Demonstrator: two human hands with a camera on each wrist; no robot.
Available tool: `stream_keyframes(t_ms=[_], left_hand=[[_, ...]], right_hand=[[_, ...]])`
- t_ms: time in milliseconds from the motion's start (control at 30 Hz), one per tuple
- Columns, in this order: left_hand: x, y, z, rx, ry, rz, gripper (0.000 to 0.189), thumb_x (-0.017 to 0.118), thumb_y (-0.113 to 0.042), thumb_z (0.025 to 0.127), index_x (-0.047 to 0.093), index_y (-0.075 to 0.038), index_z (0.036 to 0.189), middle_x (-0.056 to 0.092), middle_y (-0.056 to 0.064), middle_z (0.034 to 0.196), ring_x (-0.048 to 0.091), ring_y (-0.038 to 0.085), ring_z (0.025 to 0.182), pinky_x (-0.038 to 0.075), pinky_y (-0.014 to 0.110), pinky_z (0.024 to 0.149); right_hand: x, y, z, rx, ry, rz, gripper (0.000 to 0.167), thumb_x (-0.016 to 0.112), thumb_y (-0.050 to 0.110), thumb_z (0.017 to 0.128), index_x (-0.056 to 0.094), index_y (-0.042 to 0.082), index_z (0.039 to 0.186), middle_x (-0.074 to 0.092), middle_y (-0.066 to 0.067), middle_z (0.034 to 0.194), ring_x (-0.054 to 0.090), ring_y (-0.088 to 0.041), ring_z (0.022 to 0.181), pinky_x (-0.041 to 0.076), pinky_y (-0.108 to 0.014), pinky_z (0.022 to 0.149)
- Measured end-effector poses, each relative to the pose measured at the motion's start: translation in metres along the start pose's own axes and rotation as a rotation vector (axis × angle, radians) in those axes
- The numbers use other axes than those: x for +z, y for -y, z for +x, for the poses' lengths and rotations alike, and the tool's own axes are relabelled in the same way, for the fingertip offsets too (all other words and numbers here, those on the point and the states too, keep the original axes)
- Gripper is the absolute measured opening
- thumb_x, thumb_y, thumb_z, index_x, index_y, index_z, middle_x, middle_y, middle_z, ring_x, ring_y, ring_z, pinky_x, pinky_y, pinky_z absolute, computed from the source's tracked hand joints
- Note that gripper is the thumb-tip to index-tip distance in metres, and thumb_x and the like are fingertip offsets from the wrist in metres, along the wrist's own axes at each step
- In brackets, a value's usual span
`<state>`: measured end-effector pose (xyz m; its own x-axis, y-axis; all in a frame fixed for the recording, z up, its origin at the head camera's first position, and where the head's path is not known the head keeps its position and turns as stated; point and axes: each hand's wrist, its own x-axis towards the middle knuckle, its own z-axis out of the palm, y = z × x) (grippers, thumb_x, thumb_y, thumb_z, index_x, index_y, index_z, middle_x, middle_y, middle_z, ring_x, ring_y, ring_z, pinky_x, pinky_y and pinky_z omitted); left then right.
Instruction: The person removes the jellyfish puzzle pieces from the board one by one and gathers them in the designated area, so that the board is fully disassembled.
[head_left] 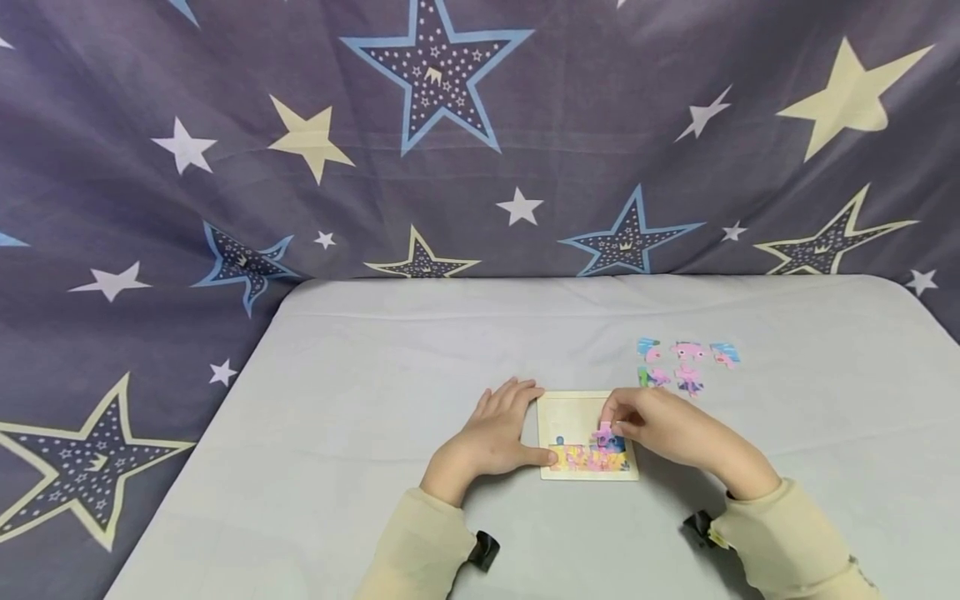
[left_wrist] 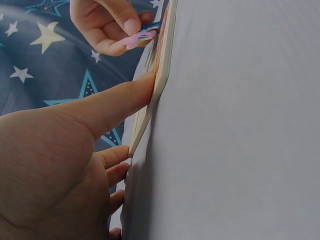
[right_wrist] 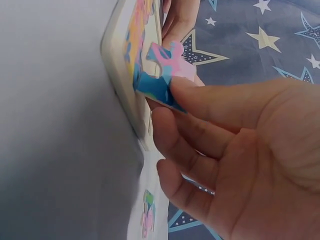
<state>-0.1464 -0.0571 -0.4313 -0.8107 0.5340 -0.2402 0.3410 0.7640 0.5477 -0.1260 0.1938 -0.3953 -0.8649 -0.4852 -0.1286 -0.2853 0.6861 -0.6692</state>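
Head: right hand [head_left: 667, 427] pinches pink-and-blue flat jigsaw piece [head_left: 603, 436] in narrow grip above square pale wood-look tray [head_left: 588, 476]; left hand [head_left: 491, 433], fingers extended, rests on tray's left edge.

Left wrist: tray's side thickness, lost from head.

Right wrist: piece's cutouts, thin edge; likely light, stiff, tabs fragile. Best pinched by edge.

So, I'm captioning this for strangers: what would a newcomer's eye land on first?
Probably the dark star-printed cloth rising behind the pale table. Then the right hand, pinching a pink-and-blue puzzle piece over the part-filled frame, whose left side the left hand touches. Last, five loose pieces lying beyond the frame, to its right.
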Motion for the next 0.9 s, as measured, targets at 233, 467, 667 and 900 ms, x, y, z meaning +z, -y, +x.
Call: stream_keyframes(t_ms=[233,467,667,900], left_hand=[[0.001,0.002,0.001,0.001,-0.005,0.000,0.090,0.075,-0.044,0.084,0.030,-0.011,0.153,0.022,0.007,0.162,0.007,0.025,0.151,-0.001,0.048,0.121],[0.002,0.003,0.001,0.008,-0.007,0.002,0.090,0.075,-0.045,0.084,0.030,-0.011,0.153,0.023,0.007,0.162,0.008,0.025,0.151,0.000,0.048,0.122],[0.001,0.002,0.001,0.005,-0.003,0.002,0.090,0.075,-0.045,0.084,0.030,-0.011,0.153,0.023,0.007,0.162,0.008,0.025,0.151,0.000,0.048,0.122],[0.002,0.003,0.001,0.011,-0.009,-0.004,0.090,0.075,-0.046,0.083,0.030,-0.011,0.153,0.023,0.007,0.162,0.008,0.025,0.151,0.000,0.048,0.122]], right_hand=[[-0.004,0.000,-0.001,0.008,-0.011,-0.017,0.013,0.064,-0.001,0.093,0.065,0.012,0.093,0.066,0.005,0.086,0.058,-0.009,0.078,0.052,-0.030,0.068],[-0.011,-0.005,-0.006,0.019,-0.042,-0.031,0.008,0.063,0.003,0.094,0.066,0.010,0.096,0.063,0.005,0.084,0.055,-0.010,0.075,0.049,-0.028,0.065],[-0.018,-0.012,-0.009,0.037,-0.069,-0.041,0.012,0.063,0.001,0.094,0.066,0.012,0.098,0.063,0.004,0.086,0.055,-0.012,0.077,0.049,-0.030,0.066],[-0.027,-0.020,-0.013,0.045,-0.090,-0.045,0.012,0.062,0.000,0.093,0.067,0.010,0.098,0.064,0.001,0.088,0.056,-0.015,0.080,0.049,-0.032,0.068]])
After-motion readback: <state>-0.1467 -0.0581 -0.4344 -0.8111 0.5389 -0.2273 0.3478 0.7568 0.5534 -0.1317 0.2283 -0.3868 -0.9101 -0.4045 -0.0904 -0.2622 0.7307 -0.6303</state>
